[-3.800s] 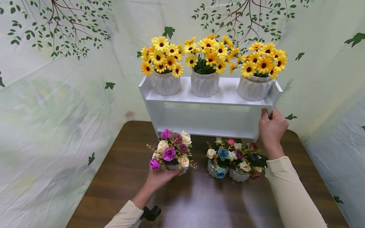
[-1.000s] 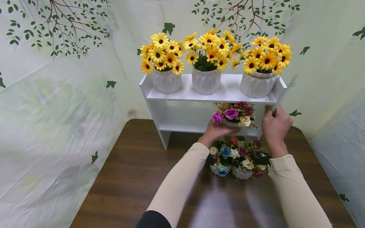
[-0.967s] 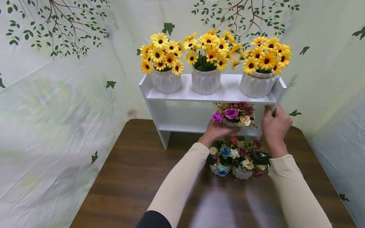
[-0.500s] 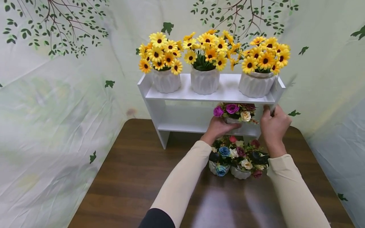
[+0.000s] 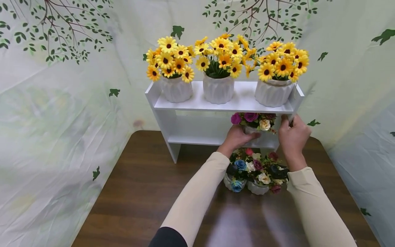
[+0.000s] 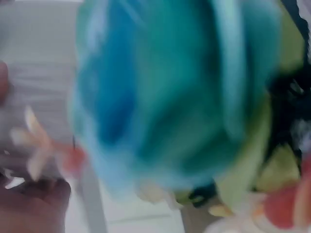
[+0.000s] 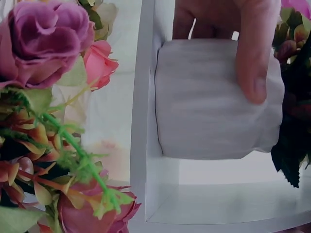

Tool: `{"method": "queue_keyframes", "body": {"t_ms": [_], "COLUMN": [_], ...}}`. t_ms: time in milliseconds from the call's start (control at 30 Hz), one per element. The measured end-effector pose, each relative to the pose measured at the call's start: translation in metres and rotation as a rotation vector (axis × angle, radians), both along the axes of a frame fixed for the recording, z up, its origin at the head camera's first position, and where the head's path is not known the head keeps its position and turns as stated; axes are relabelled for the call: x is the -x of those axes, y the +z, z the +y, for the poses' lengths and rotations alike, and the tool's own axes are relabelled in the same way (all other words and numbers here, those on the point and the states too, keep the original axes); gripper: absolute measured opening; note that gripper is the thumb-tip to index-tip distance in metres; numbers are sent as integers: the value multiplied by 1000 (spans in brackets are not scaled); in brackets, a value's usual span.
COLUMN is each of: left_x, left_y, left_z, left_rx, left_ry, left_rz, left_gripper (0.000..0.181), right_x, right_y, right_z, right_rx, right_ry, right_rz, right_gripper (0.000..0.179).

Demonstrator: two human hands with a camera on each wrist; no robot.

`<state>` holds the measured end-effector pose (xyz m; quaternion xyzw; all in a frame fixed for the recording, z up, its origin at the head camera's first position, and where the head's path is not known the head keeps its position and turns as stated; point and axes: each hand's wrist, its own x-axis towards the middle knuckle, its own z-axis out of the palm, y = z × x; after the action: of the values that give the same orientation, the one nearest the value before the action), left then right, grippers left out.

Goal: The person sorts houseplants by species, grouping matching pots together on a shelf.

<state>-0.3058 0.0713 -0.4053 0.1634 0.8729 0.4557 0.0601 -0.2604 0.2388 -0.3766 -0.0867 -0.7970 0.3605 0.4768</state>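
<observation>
My left hand grips a white ribbed flowerpot of purple and cream roses. It stands upright at the right end of the middle tier of a white two-tier shelf rack, its base against the board in the right wrist view. The thumb lies along the pot's side. The upper tier hides the tops of the roses in the head view. My right hand holds the rack's right side panel, fingers curled at its front edge. In the left wrist view a blue rose covers most of the pot.
Three white pots of yellow daisies line the upper tier. Below the rack's right half, two pots of mixed roses stand on the brown wooden table, close under my left forearm. A leaf-printed cloth hangs behind.
My left hand has carried the pot of purple roses from in front of the rack's left side rightward and into the middle tier, lately slightly deeper. My right hand keeps its hold on the side panel.
</observation>
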Motion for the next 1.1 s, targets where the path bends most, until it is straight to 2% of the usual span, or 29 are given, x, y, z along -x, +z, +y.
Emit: {"method": "queue_keyframes", "body": {"t_ms": [100, 200, 300, 467, 533, 600, 700, 800, 833, 933, 1000, 1100], "left_x": [-1, -2, -2, -12, -20, -33, -59, -85, -92, -111, -119, -127], "left_y": [4, 6, 7, 5, 2, -2, -18, -44, -55, -89, -110, -133], "left_z": [2, 3, -1, -22, -38, -55, -84, -109, -115, -130, -133, -127], "left_rx": [55, 85, 112, 100, 108, 98, 33, -76, -101, -153, -167, -190], "left_ry": [24, 44, 2, -6, 8, 6, 37, 73, 80, 81, 95, 136], "left_rz": [-1, -11, -4, 86, 152, 215, 316, 380, 381, 318, 228, 86], "left_gripper": [47, 59, 56, 65, 72, 61, 39, 18, 13, 6, 8, 16], "right_x": [1, 2, 2, 1, 0, -1, -2, -2, -1, -2, -2, -2], "right_y": [1, 1, 1, 0, 1, 1, 1, 2, 2, 3, 3, 2], "right_z": [-2, -4, -3, -1, -1, 1, 0, 0, 0, -1, -1, -2], "right_rx": [-2, -2, -3, -7, -8, -9, -19, -26, -28, -27, -21, -8], "right_ry": [4, 9, 7, 6, 5, 1, -1, 1, 3, 8, 6, -3], "right_rz": [-1, 3, 6, -5, -8, -5, -2, -3, -3, -11, -11, -9], "right_gripper": [30, 29, 28, 30, 30, 30, 29, 30, 30, 31, 31, 31]}}
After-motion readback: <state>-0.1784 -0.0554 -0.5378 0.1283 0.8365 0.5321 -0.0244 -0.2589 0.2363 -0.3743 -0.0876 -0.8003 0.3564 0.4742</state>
